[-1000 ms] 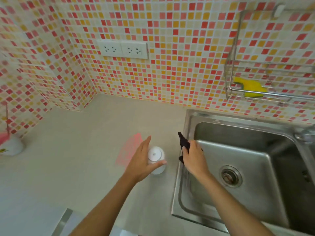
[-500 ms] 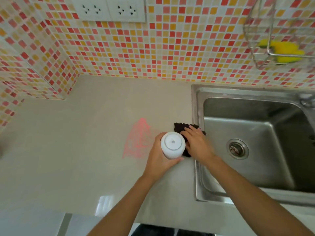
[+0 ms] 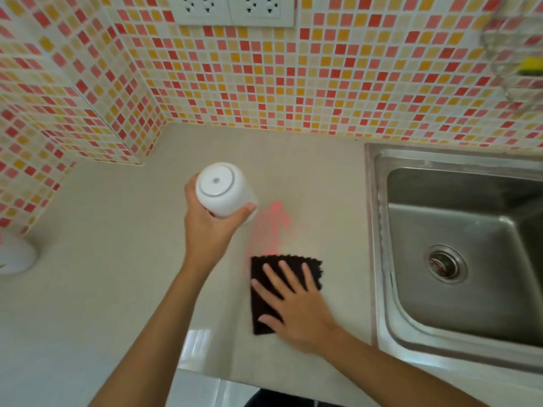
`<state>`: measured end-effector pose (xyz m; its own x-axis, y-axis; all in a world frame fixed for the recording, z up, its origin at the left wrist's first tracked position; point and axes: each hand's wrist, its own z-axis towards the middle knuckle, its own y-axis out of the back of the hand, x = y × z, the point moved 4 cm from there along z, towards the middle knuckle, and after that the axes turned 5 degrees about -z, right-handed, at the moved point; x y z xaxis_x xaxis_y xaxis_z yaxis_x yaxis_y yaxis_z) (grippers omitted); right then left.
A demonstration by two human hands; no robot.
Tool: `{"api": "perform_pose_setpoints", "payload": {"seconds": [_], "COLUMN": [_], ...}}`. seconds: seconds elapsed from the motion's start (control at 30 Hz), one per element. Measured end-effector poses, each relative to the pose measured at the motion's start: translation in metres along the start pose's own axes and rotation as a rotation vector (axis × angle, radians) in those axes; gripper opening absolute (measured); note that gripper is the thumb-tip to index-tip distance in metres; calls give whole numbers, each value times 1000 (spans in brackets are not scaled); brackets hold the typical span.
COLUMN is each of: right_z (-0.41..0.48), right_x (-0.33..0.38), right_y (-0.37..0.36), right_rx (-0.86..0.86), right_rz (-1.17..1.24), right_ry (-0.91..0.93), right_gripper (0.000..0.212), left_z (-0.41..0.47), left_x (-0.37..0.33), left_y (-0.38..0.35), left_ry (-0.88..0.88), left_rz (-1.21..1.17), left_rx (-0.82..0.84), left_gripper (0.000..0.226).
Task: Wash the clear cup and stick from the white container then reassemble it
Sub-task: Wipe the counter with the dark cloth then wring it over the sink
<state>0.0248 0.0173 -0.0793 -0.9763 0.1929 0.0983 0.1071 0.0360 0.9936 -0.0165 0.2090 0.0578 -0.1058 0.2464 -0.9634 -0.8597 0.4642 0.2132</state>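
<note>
The left hand (image 3: 210, 227) has its grip clamped round the white container (image 3: 223, 189), fingers wrapped about the side and the thumb tip pressed against the near edge. Half a second ago that container sat low, close beside the sink; now it has been carried up and away to the left and hangs above the desk (image 3: 102, 289), clear of the surface. The right hand (image 3: 293, 301) has changed too: earlier its fingers were bunched on the dark cloth (image 3: 261, 315) at the sink's edge, and now it lies flat with fingers spread, palm pressing the cloth down on the desk. The cloth is now spread out as a near rectangle with a scalloped far edge, just left of the sink (image 3: 379, 230) but apart from its rim.

The container is a smooth, rounded white cylinder, tilted so its circular end faces up toward us; that end shows a grey ring and a small dot at the centre. Whether the clear cup and stick are inside cannot be told from here.

A faint patch of red lines (image 3: 273, 227) shows on the desk between container and cloth. The steel sink has its drain (image 3: 445, 264) in view. Behind stand the mosaic wall tiles (image 3: 323, 83) and two white sockets (image 3: 232, 8). A blurred white object (image 3: 14, 257) sits at the far left edge.
</note>
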Motion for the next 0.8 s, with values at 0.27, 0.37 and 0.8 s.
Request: {"api": "perform_pose_setpoints", "payload": {"seconds": [0.27,0.37,0.8], "right_z": [138,96,189], "right_x": [-113,-143,-110], "right_y": [16,18,22], "right_rx": [85,73,107], "right_rz": [12,8,79], "right_ry": [-391,-449,-345], "right_gripper": [67,67,73], "left_z": [0,1,23], "left_x": [14,26,27], "left_y": [55,65,34], "left_ry": [5,25,27], "left_rz": [36,46,44], "left_rx": [-96,-92,-34], "left_gripper": [86,86,86]}}
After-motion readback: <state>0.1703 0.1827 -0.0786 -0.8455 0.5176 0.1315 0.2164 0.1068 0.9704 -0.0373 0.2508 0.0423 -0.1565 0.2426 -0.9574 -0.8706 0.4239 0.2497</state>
